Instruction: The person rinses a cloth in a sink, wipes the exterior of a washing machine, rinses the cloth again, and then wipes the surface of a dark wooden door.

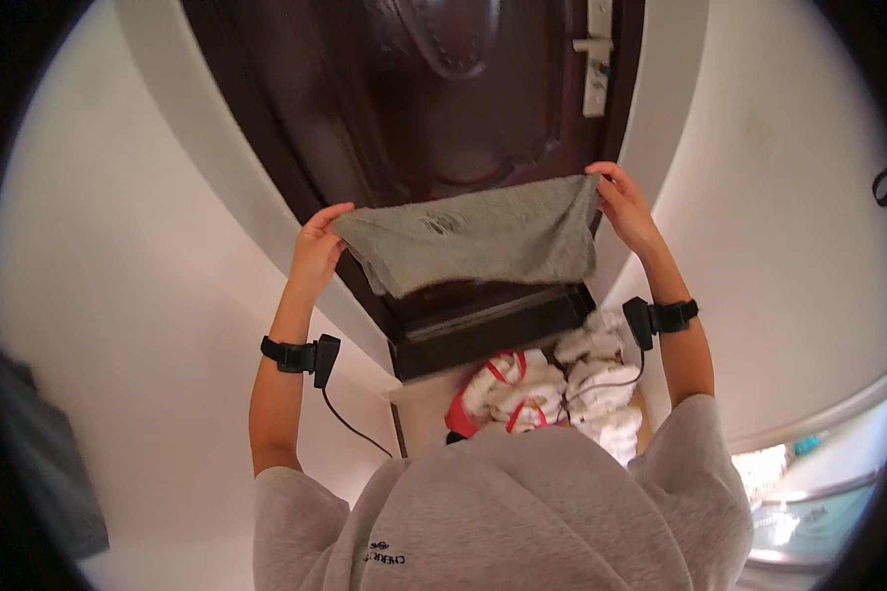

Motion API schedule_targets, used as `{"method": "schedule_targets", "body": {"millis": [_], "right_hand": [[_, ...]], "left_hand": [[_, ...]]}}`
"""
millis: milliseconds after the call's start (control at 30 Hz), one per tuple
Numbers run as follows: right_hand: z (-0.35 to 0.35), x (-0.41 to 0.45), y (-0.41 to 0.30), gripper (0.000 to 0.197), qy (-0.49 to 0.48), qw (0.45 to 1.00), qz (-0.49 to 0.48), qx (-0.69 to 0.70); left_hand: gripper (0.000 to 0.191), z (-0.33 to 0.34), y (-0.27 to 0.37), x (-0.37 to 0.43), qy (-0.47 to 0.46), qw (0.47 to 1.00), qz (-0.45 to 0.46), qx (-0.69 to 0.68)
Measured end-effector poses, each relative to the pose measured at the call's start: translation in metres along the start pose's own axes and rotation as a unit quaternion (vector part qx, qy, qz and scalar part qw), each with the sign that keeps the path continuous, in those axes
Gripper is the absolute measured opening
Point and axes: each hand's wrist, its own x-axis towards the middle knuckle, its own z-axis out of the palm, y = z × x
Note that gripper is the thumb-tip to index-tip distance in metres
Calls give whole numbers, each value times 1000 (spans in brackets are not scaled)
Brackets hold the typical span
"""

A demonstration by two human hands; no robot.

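Observation:
A grey-green cloth towel (480, 236) is stretched out in the air between my two hands, in front of a dark door. My left hand (319, 244) pinches its upper left corner. At the upper right corner, my right hand (622, 203) grips the fabric and sits somewhat higher. A darker, ruffled patch shows on the towel's upper left half. Its lower edge hangs free. Each forearm wears a black strap with a small device and a cable.
Ahead stands a dark red-brown panelled door (414, 111) with a metal handle plate (596, 81) and a dark threshold (495, 329). Below are a red-and-white bag (480, 391) and a stack of white cloths (599, 384). Pale walls (155, 295) close in on both sides.

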Motion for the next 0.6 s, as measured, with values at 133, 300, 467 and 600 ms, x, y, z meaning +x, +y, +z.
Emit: {"method": "schedule_targets", "body": {"millis": [133,300,467,600], "right_hand": [[-21,-17,-18,14,-52,994,-82,48],[-13,-6,39,15,-137,954,26,265],[31,20,37,18,2,989,111,95],[93,30,64,20,-89,990,89,-56]], "left_hand": [[26,-5,39,-8,22,988,38,145],[27,27,38,-33,-37,990,-99,90],[27,28,-16,-16,41,970,-239,-19],[35,30,-83,-13,-74,954,-262,-129]]}}
